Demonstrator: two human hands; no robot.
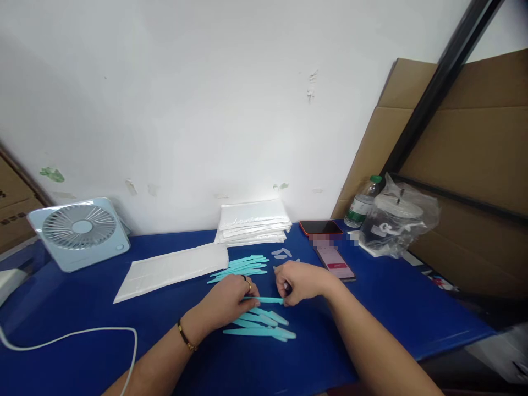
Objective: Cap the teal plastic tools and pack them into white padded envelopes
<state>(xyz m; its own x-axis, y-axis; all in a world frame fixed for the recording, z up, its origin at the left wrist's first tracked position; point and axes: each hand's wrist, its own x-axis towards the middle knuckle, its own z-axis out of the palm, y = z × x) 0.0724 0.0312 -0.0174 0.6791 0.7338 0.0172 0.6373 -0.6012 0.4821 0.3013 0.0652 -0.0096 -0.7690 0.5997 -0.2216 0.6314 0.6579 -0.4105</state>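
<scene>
My left hand and my right hand hold one thin teal plastic stick between them, each pinching an end just above the blue table. The left hand wears a ring and a bracelet. Under the hands lies a small pile of teal sticks. A second pile of teal sticks lies just beyond the left hand. A few small clear caps lie past the right hand.
A flat white bag lies left of the sticks, a stack of white bags stands by the wall. Small blue fan and white cable at left. Two phones, a water bottle and a bagged jar at right.
</scene>
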